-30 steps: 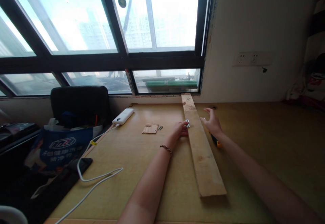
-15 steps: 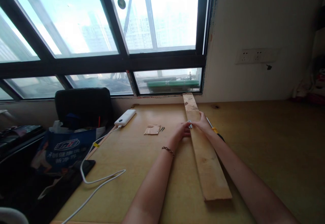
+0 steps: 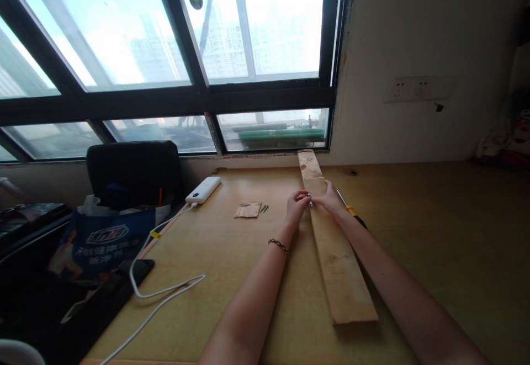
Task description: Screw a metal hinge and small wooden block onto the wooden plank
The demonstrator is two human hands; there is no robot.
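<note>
A long wooden board (image 3: 337, 265) lies lengthwise on the table, its far end near the window sill. At its left edge sits a small shiny metal fitting (image 3: 310, 201), too small to name more exactly. My left hand (image 3: 296, 207) is closed beside the board, with thumb and fingertips pinching the fitting. From the other side, my right hand (image 3: 330, 198) reaches across the board, its thumb against the fitting and its other fingers partly hidden. A screwdriver (image 3: 351, 212) with a yellow and black handle lies just right of the board, partly behind my right forearm.
Several screws (image 3: 264, 209) lie by a small thin wooden piece (image 3: 247, 209) on the table (image 3: 232, 321). A white power bank (image 3: 203, 190) with a white cable (image 3: 165, 295) is near the left edge. A black chair (image 3: 134, 172) and a blue bag (image 3: 103, 243) stand left.
My left hand has shifted slightly up and right, its fingers now higher around the metal fitting. My right hand and the board look nearly the same.
</note>
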